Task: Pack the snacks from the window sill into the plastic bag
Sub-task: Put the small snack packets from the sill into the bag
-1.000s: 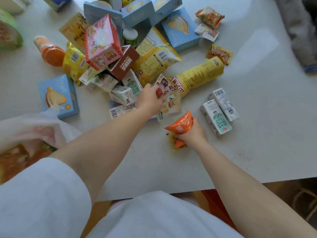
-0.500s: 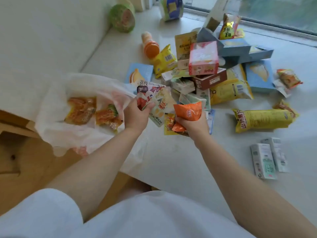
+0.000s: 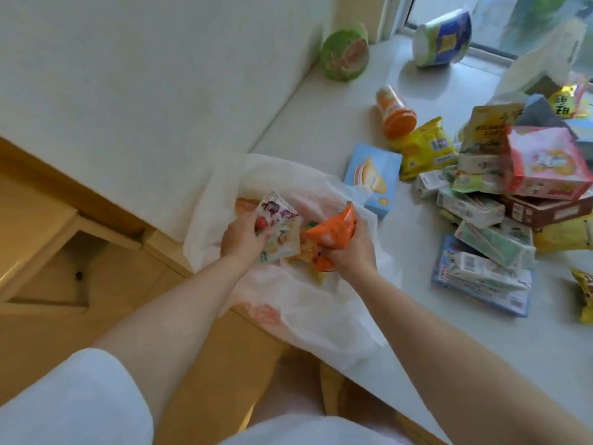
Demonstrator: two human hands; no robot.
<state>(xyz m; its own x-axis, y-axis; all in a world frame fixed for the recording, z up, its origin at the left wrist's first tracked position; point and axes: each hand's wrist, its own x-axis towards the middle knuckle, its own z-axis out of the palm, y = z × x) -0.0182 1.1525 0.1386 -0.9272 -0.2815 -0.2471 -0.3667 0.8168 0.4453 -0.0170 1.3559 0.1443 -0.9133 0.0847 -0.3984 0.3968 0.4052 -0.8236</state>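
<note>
A white plastic bag [image 3: 324, 311] lies open at the near-left edge of the white window sill [image 3: 426, 345]. Over its mouth, my left hand [image 3: 242, 240] grips flat white snack packets [image 3: 279, 231] with colourful print. Beside it, my right hand [image 3: 351, 250] is closed on orange snack packets [image 3: 332, 232]. Some orange and yellow snacks show inside the bag beneath both hands. A heap of snack boxes and packets [image 3: 500, 200] lies on the sill to the right.
A light blue box [image 3: 373, 176] touches the bag's far side. An orange-lidded cup [image 3: 396, 112], a green bowl [image 3: 345, 56] and a blue-white tub [image 3: 442, 38] lie farther back. A white wall stands to the left, a wooden cabinet [image 3: 64, 261] below.
Both hands lifted packets off the sill and carried them left over the bag's mouth. The view swung left with them, away from the heap.
</note>
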